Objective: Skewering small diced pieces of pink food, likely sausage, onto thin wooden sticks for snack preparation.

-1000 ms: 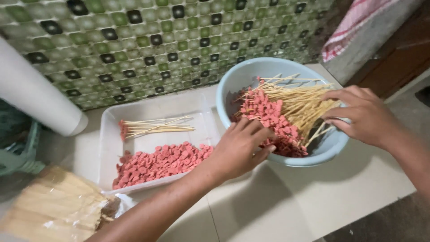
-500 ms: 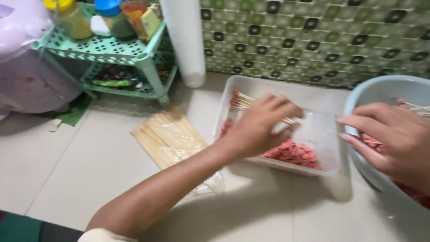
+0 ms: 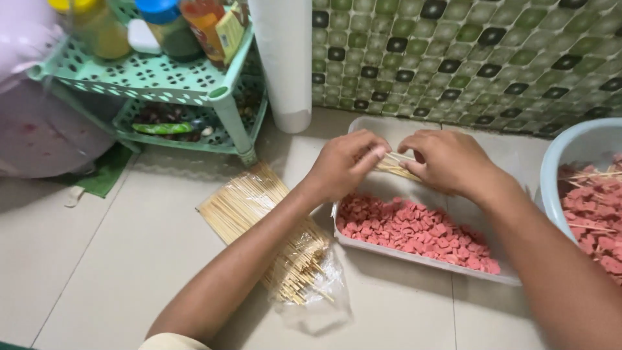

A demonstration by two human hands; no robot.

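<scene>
Only one view is given, taken from a camera worn on the head. It is directed steeply down and forward at the tiled floor (image 3: pixel 97 259), toward the green patterned wall (image 3: pixel 466 58). The scene is seen from near, within arm's reach. No second view is given for comparison.

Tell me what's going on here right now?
A person sits at a tiled floor with both hands over a white tray. The left hand and right hand pinch a few thin wooden skewers above a heap of pink sausage pieces. A bag of spare skewers lies left; a blue basin of skewered pieces stands right.
</scene>
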